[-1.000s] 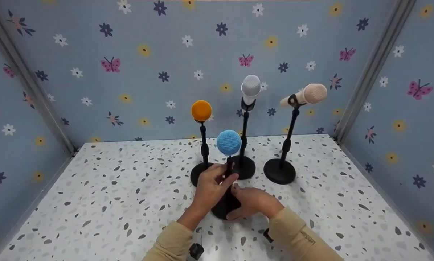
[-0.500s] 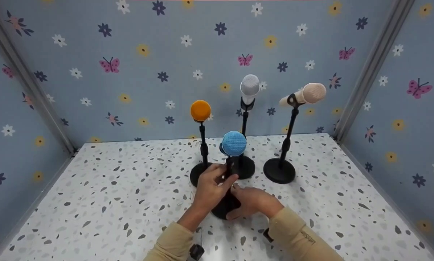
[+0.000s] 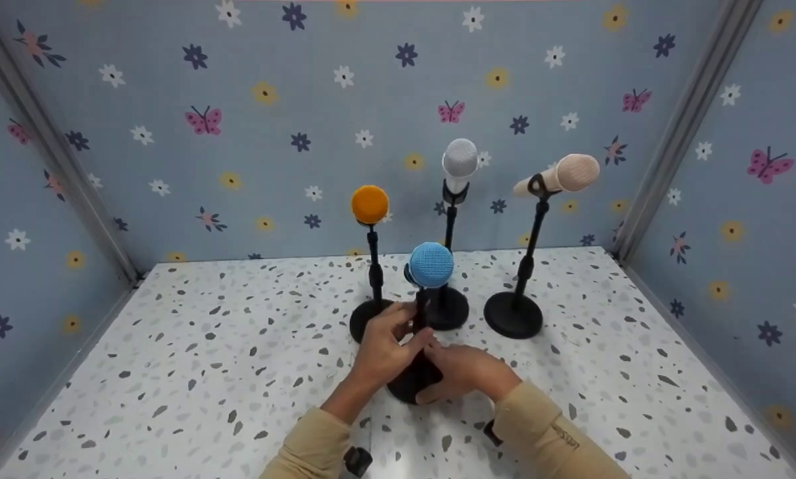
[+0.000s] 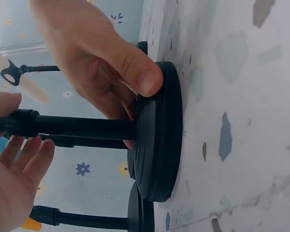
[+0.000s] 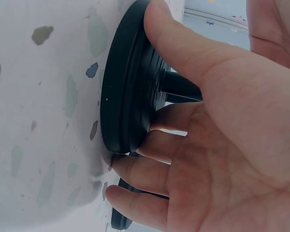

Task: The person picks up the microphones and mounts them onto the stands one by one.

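A blue-headed microphone (image 3: 431, 265) sits on a black desk stand (image 3: 408, 386) in the middle of the head view. My left hand (image 3: 385, 342) grips the stand's pole at its collar, thumb on the near side; in the left wrist view its fingers (image 4: 36, 154) curl around the collar. Lower down, my right hand (image 3: 468, 369) holds the round base (image 4: 162, 140), thumb pressed on its top. The right wrist view shows the fingers (image 5: 154, 171) spread around the base's far edge, near the tabletop. The base stands flat on the table. Most of the microphone's body is hidden behind its head.
Behind stand an orange-headed microphone (image 3: 369, 204), a white microphone (image 3: 460, 159) and a beige microphone (image 3: 574, 173), each on its own black stand. The orange and white ones are close to my hands. A flowered wall (image 3: 271, 133) closes off the speckled table (image 3: 205, 372) at the back.
The blue microphone head has swung a little to the right, showing the clip at its left. My left thumb has slid slightly down the pole. The right hand keeps its place on the base.
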A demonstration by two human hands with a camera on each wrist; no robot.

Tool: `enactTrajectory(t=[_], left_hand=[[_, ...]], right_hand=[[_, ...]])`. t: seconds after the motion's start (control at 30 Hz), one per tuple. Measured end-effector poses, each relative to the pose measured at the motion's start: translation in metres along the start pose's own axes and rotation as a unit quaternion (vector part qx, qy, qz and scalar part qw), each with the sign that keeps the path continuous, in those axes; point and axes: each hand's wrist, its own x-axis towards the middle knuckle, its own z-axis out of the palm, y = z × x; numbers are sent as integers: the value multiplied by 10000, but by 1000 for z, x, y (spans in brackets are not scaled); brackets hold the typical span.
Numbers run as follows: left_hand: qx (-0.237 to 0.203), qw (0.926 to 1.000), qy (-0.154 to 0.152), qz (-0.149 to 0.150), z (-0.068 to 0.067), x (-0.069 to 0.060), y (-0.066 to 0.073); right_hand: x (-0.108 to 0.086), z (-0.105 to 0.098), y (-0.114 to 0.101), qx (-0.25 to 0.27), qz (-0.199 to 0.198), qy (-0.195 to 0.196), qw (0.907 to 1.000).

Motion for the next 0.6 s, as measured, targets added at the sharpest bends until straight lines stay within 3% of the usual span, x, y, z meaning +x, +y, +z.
enactTrajectory(t=[0.2,0.6], left_hand=[[-168,9997,-30,-189,-2,1,-2],[-154,9997,-32,-172,-1,3,-6]], right_hand=[[0,1,-2,-57,13,35,10000],[0,0,-2,37,144,8,9999]])
